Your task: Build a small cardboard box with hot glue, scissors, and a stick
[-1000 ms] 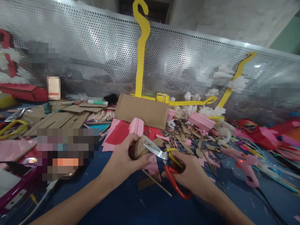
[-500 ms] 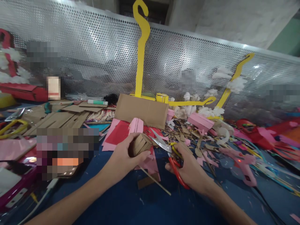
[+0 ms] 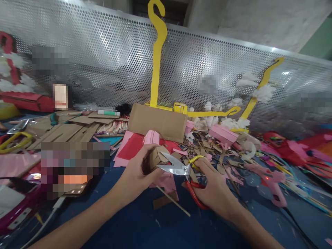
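Near the middle, my left hand (image 3: 137,171) is wrapped round a small brown cardboard piece (image 3: 158,155) with folded or layered sides. My right hand (image 3: 216,188) grips scissors (image 3: 178,168) with one yellow and one red handle loop. The scissor blades are spread apart and point left, with their tips at the cardboard piece. Just beyond my left hand stands a pink folded paper piece (image 3: 151,137), beside a red sheet (image 3: 132,147). Below the hands, a thin wooden stick (image 3: 174,201) slants across pink paper and a brown strip (image 3: 164,200).
A cardboard panel (image 3: 157,121) leans behind, by a tall yellow hook shape (image 3: 156,65). Cardboard scraps (image 3: 204,147) lie to its right. A pink glue gun (image 3: 272,181) with a red light rests at right. Flat cardboard (image 3: 62,133) and yellow-handled scissors (image 3: 17,141) lie left.
The scissor blades have opened wider and moved left and slightly down, onto the cardboard piece. The cardboard has turned a little in my left hand.
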`<state>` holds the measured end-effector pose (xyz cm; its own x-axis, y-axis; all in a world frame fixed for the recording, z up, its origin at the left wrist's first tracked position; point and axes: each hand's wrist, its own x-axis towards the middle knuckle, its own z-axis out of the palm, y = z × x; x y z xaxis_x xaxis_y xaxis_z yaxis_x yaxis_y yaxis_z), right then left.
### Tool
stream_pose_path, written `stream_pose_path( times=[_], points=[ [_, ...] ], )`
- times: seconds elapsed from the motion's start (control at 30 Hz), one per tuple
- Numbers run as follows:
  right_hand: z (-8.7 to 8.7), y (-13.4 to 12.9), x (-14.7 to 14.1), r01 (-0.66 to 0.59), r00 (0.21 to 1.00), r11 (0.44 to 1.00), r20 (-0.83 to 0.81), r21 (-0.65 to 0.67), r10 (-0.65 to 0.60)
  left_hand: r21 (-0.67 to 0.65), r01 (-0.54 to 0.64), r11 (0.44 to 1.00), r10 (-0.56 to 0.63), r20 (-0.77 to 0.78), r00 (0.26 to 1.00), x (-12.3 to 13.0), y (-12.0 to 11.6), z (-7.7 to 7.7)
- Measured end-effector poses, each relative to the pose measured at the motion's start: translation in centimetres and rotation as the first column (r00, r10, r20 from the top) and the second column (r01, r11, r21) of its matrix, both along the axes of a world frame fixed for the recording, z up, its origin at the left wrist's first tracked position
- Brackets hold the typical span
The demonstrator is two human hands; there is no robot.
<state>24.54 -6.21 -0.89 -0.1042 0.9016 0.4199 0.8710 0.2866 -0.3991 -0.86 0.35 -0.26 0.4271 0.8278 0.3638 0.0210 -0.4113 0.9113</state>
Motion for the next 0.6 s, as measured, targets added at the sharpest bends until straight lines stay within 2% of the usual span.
stream_pose_path(
  times=[0.1, 0.2, 0.4, 0.6],
  points=[
    [-0.02, 0.08, 0.07, -0.004, 1.000, 1.000, 0.008, 0.020, 0.004, 0.015, -0.018, 1.000, 0.018, -0.027, 0.999, -0.07, 0.03, -0.13],
    [0.09, 0.27, 0.10, 0.025, 1.000, 0.999, -0.002, 0.019, -0.025, -0.021, -0.001, 1.000, 0.002, 0.009, 1.000, 0.01, 0.09, -0.29],
    [0.21, 0.69, 0.15, 0.135, 0.987, 0.990, -0.093, 0.040, -0.131, -0.107, 0.109, 0.988, -0.094, 0.132, 0.987, 0.14, 0.50, -0.58],
    [0.05, 0.75, 0.37, 0.184, 0.977, 0.982, -0.116, 0.048, -0.177, -0.075, 0.181, 0.981, -0.161, 0.220, 0.962, 0.17, 0.90, -0.77]
  ],
)
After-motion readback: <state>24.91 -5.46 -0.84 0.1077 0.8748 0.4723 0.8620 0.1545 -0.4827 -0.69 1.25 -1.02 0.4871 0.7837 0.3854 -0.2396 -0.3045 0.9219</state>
